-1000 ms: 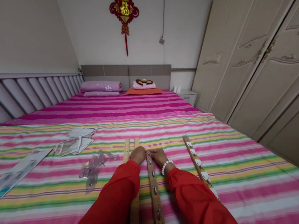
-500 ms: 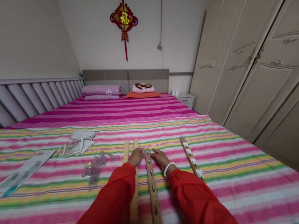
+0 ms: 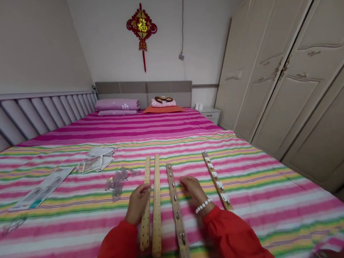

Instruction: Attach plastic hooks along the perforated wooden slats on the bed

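My left hand hovers over the left one of two bare wooden strips with rows of holes; its fingers are loosely curled, and I see nothing held. The second wooden strip lies just right of it. Between my hands lies a strip with metal hooks, pointing away from me. My right hand, with a white bead bracelet at the wrist, is a little to the right of that strip and apart from it. Its fingers are loosely bent, with nothing in them.
Farther right lies a strip with white hooks. Left on the striped sheet are crumpled clear plastic bags, flat packets and a long package. Past them are folded bedding and a headboard. A wardrobe stands at right.
Both hands have come away from the far end of the metal-hook strip. My left hand has moved left and nearer to me, my right hand slightly right. The view has shifted a little.
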A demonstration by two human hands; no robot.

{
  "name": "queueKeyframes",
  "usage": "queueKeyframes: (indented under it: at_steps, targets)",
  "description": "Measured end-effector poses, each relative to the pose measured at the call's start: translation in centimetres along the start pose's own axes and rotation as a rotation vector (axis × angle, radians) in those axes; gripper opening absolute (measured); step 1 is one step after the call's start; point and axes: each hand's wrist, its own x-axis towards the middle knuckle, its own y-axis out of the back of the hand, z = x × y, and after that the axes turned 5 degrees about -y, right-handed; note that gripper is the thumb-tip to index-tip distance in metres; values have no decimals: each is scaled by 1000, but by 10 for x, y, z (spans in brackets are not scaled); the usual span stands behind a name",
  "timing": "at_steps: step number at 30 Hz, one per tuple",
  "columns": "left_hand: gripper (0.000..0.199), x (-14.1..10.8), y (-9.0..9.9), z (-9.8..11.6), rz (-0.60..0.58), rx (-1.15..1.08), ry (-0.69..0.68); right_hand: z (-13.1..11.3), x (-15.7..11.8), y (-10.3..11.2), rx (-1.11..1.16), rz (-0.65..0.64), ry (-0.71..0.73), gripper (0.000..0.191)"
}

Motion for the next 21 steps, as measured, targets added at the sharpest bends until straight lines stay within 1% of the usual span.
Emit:
queueKeyframes:
  at_steps: [3,5,8,9,11,13,15,17,19,21]
  targets:
    - [34,-32,19,-11,156,69,-56,3,-54,15,93,31,18,19]
    - [30,-47,30,-17,263,144,-134,14,-90,27,161,77,45,22]
    - [28,-57,41,-28,397,269,-251,48,-135,45,205,124,36,30]
    - [28,-58,43,-33,434,308,-275,63,-146,50,233,131,0,33]
    - [28,-59,45,-43,494,382,-294,93,-166,59,250,142,-145,44]
    - [27,-59,45,-53,513,452,-299,116,-182,65,252,58,-271,55]
    - [25,-58,44,-60,506,512,-314,126,-195,67,302,-32,-297,55]
    - [24,-58,43,-64,488,556,-332,126,-204,65,340,-146,-303,50]
    - [23,-58,44,-65,465,586,-341,121,-210,60,355,-262,-314,48]
    - [22,-58,45,-65,441,607,-339,117,-212,53,372,-325,-329,43]
